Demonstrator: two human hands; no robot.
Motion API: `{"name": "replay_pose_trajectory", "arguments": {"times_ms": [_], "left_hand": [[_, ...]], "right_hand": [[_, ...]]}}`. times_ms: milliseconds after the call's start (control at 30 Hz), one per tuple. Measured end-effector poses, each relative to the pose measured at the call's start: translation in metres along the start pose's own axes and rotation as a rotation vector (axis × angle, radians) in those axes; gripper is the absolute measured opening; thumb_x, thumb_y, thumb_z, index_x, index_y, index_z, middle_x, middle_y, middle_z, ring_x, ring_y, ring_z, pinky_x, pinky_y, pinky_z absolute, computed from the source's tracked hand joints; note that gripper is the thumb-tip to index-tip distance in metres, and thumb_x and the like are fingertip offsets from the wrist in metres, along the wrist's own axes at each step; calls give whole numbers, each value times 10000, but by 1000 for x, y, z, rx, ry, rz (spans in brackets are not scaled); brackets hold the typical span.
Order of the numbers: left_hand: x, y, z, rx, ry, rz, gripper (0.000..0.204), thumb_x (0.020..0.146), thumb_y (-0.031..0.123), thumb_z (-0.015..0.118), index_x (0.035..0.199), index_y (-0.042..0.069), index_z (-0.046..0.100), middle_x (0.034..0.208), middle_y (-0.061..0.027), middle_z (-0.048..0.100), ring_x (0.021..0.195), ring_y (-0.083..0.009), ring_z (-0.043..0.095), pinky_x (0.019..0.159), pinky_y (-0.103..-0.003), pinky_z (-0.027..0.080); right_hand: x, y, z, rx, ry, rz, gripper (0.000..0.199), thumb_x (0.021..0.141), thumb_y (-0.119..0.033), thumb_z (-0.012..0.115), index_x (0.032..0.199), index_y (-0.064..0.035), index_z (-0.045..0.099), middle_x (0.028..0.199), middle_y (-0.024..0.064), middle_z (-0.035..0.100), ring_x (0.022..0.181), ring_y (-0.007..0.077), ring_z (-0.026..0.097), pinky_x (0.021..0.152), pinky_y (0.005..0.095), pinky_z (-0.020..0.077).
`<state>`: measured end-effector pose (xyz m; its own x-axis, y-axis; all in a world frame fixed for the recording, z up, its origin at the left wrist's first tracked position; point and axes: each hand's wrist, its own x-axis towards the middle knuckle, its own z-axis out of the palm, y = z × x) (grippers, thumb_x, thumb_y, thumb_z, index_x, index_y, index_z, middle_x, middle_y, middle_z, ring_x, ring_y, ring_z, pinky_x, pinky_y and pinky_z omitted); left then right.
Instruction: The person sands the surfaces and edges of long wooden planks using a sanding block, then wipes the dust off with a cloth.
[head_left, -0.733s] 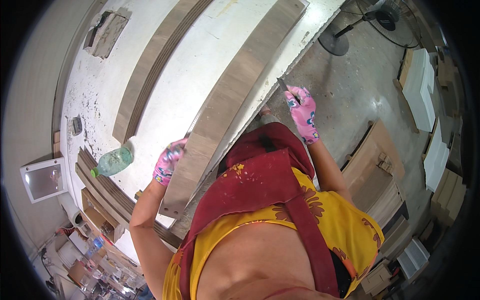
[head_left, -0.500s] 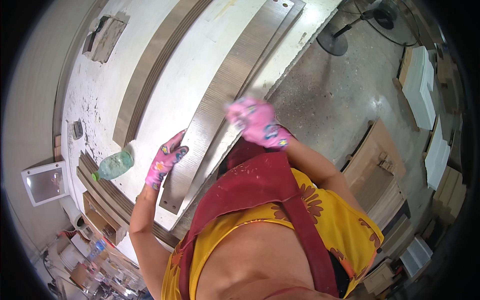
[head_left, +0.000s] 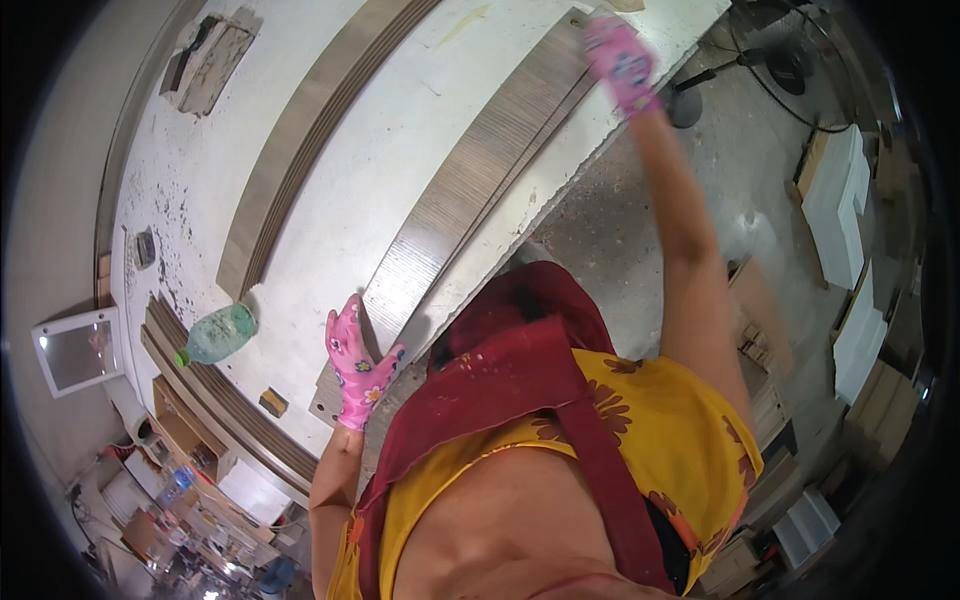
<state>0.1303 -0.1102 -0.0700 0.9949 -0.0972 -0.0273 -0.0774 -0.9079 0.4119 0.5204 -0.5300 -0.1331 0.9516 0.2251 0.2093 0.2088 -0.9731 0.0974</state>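
Two pink-gloved hands worked a long grey panel [head_left: 470, 200] on the white table [head_left: 350, 200]: left hand [head_left: 358, 365], fingers open, at its near end; right hand [head_left: 620, 62] gripping its far end.

White workbench [head_left: 380, 180] with wood strips [head_left: 470, 190]

The right hand [head_left: 620, 60] is motion-blurred, its grip unreadable; the wood-grain panel's [head_left: 480, 190] near end seems hidden behind the left hand [head_left: 358, 365]
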Motion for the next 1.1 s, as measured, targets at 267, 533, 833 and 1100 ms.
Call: {"name": "replay_pose_trajectory", "arguments": {"times_ms": [267, 533, 833, 1100], "left_hand": [[-5, -12, 6, -47, 47, 60, 992, 622, 177, 810, 1445, 25, 276, 1402, -149, 444, 1304, -289, 415, 1127, -473, 229], [-5, -15, -12, -490, 183, -71, 984, 745, 347, 749, 1476, 10, 184, 1490, -162, 324, 1376, -306, 320, 1152, -449, 191], [-128, -101, -85, -534, 1078, -446, 523, 987, 280, 457, 1404, -16, 346, 1443, -180, 370, 1347, -267, 356, 1135, -421, 275], [-182, -102, -50, -541, 976, -490, 445, 1016, 212, 342, 1403, -7, 360, 1441, -175, 373, 1363, -274, 338, 1124, -441, 322]], "right_hand": [[14, 4, -21, 269, 242, 184, 275, 895, -310, 523, 1013, -88, 632, 965, 106, 625, 879, 269, 617, 752, 368, 491], [-171, -268, -70, 342, -92, -616, 115, 794, -138, 524, 879, -73, 569, 848, 81, 571, 720, 185, 575, 602, 323, 511], [-165, -239, -102, 578, -212, -196, 77, 865, -128, 526, 854, -87, 590, 700, 70, 576, 611, 181, 589, 525, 309, 497], [-268, -394, -140, 349, -272, -1017, 249, 758, -132, 558, 974, -22, 612, 733, 85, 629, 625, 224, 621, 524, 329, 514]]}}
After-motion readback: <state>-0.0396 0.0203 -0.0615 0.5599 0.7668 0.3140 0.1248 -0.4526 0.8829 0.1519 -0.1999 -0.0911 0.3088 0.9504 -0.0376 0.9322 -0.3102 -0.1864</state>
